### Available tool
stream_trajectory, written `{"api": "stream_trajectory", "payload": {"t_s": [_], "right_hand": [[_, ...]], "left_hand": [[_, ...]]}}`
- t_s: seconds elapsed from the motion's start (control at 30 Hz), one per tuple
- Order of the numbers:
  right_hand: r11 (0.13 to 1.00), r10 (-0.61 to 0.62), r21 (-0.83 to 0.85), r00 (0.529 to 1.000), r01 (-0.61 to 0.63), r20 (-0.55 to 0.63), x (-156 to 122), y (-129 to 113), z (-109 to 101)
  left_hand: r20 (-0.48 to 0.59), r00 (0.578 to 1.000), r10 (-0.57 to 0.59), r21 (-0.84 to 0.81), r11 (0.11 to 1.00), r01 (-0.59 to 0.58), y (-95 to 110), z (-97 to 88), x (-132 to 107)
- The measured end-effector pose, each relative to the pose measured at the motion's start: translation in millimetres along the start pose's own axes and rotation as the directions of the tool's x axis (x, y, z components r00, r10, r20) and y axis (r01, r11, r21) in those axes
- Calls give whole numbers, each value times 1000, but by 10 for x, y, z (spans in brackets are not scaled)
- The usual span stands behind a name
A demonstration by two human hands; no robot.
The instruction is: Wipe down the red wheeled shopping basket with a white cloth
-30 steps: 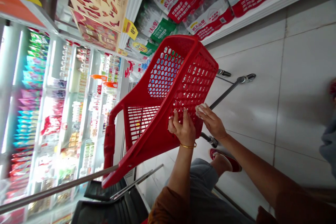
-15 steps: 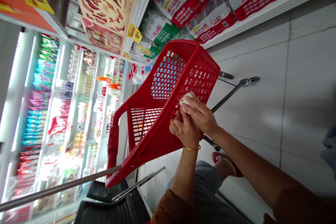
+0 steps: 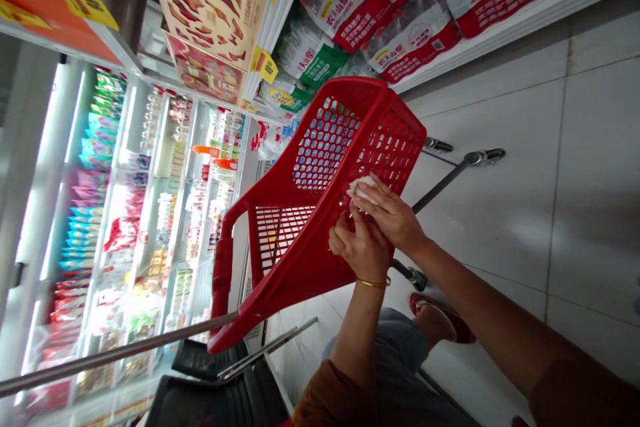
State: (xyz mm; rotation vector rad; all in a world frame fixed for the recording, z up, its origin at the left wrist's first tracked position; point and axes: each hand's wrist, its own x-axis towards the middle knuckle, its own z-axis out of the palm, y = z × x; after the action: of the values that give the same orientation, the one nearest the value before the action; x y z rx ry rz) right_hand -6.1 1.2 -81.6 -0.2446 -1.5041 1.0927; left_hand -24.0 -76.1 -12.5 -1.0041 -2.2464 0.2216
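Observation:
A red plastic shopping basket (image 3: 320, 167) with a perforated wall stands tipped on a metal trolley frame (image 3: 450, 177) in a shop aisle. My left hand (image 3: 361, 248), a gold bangle on its wrist, is closed with its fingers hooked on the basket's side wall. My right hand (image 3: 393, 213) lies just above it and presses a small white cloth (image 3: 361, 187) against the red mesh, fingers closed over the cloth. The two hands touch each other.
Packs of bottled water (image 3: 400, 0) fill the low shelf along the tiled floor (image 3: 550, 180). Lit refrigerated shelves (image 3: 115, 227) with packaged goods run on the left. A black seat (image 3: 215, 393) and metal bars (image 3: 115, 353) are near me. My red shoe (image 3: 445, 323) rests on the floor.
My right hand with the white cloth has slid from the basket's lower edge up across the mesh, to just above my left hand. The left hand kept its grip.

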Motion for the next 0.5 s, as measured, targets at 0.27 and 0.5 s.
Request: {"api": "stream_trajectory", "payload": {"t_s": [0.27,0.5], "right_hand": [[997,81,-4,996,-81,24,-290,137,27],[995,87,-40,996,-87,9,-343,147,32]], "left_hand": [[14,999,-47,21,999,47,28,34,-31],[9,999,-36,35,999,36,15,56,-68]]}}
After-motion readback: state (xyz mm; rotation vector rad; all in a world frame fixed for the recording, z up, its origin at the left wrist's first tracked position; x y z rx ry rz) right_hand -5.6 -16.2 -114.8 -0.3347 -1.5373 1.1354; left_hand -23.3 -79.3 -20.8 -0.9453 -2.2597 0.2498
